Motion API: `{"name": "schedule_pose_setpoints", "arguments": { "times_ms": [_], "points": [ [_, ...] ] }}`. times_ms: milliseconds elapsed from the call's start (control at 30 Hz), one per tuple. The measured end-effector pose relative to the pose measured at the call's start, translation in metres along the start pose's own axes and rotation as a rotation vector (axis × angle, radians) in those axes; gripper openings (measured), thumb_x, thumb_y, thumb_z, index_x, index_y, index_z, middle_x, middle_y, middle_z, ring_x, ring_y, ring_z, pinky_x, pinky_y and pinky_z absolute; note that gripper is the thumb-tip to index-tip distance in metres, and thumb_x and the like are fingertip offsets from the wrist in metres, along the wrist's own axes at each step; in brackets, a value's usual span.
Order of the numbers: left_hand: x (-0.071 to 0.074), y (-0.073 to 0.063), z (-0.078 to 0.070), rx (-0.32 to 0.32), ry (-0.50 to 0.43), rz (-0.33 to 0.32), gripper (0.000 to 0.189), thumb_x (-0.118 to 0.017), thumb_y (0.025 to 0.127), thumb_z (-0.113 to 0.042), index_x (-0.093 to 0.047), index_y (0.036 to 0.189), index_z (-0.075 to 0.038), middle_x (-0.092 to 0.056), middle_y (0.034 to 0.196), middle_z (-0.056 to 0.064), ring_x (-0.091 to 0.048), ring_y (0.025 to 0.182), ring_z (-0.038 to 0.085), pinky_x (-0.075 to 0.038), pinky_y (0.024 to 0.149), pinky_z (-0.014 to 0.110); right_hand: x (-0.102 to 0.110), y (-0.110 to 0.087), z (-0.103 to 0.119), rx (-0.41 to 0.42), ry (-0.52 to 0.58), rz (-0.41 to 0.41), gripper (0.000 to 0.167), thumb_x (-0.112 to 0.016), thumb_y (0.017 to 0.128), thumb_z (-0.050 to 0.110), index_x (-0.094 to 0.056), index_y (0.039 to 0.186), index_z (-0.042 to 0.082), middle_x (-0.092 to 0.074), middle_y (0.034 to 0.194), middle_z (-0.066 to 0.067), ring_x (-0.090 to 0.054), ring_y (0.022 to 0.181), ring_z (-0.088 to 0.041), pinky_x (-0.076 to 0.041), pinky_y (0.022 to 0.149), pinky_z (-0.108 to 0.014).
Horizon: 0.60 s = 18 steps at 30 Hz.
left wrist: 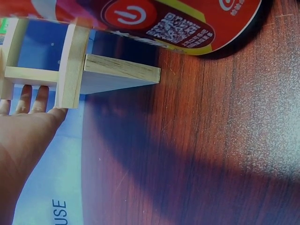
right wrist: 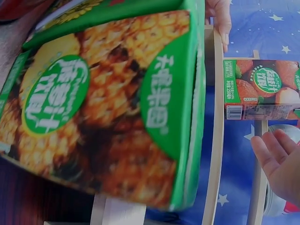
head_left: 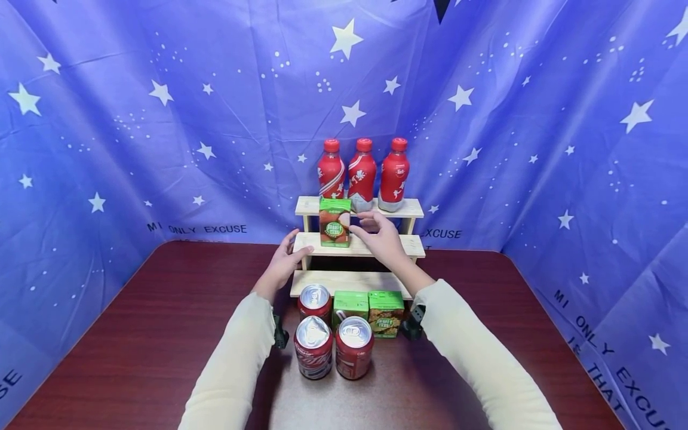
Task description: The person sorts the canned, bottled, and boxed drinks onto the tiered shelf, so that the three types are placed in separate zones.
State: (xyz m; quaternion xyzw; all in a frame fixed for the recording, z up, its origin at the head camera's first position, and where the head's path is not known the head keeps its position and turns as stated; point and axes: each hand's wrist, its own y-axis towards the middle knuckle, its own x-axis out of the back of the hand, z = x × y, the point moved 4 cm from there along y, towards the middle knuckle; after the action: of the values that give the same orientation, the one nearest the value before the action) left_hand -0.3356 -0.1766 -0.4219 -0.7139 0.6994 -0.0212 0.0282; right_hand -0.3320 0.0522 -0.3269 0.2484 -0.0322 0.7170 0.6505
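A green-topped lychee juice carton (head_left: 334,222) stands upright on the left part of the middle shelf (head_left: 317,251) of a three-step wooden rack. My left hand (head_left: 280,263) grips the left end of this shelf, its thumb over the top and its fingers around the side post (left wrist: 32,75). Just right of the carton is my right hand (head_left: 384,240), thumb and fingers relaxed and holding nothing. A small gap shows between its fingertips and the lychee juice carton (right wrist: 262,89) in the right wrist view.
Three red bottles (head_left: 362,173) stand on the top shelf (head_left: 414,208). Before the bottom shelf (head_left: 344,280) are a pineapple juice carton (head_left: 386,316), another green carton (head_left: 350,304) and three red cans (head_left: 353,355), all on the dark wooden table (head_left: 177,334). A blue star-patterned curtain (head_left: 215,107) surrounds the table.
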Motion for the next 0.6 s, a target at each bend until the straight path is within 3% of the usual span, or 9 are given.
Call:
{"name": "schedule_pose_setpoints", "arguments": {
  "times_ms": [267, 433, 600],
  "points": [
    [-0.001, -0.002, -0.002, 0.004, -0.013, 0.005, 0.073, -0.059, 0.091, -0.014, -0.016, 0.15, -0.02, -0.034, 0.148, 0.015, -0.047, 0.117, 0.025, -0.043, 0.084, 0.032, 0.007, -0.009, -0.002, 0.018, -0.017, 0.033, 0.041, -0.068, 0.085, 0.029, -0.058, 0.12, 0.01, -0.066, 0.108, -0.013, -0.061, 0.102, -0.027, -0.051, 0.084, -0.04],
    [-0.005, -0.015, -0.015, 0.014, -0.019, 0.031, 0.074, -0.058, 0.092, -0.012, -0.013, 0.151, -0.015, -0.032, 0.149, 0.018, -0.046, 0.117, 0.026, -0.041, 0.089, 0.036, 0.011, -0.018, -0.005, 0.001, -0.041, 0.061, 0.036, -0.068, 0.086, 0.029, -0.059, 0.117, 0.013, -0.065, 0.107, -0.011, -0.06, 0.101, -0.025, -0.052, 0.082, -0.039],
    [-0.003, -0.006, -0.008, 0.017, -0.034, 0.026, 0.075, -0.058, 0.091, -0.011, -0.014, 0.151, -0.017, -0.032, 0.149, 0.017, -0.046, 0.117, 0.026, -0.041, 0.093, 0.041, 0.015, -0.027, -0.008, -0.002, -0.059, 0.088, 0.038, -0.068, 0.085, 0.032, -0.06, 0.117, 0.013, -0.066, 0.107, -0.011, -0.061, 0.101, -0.025, -0.051, 0.083, -0.039]
  ]
}}
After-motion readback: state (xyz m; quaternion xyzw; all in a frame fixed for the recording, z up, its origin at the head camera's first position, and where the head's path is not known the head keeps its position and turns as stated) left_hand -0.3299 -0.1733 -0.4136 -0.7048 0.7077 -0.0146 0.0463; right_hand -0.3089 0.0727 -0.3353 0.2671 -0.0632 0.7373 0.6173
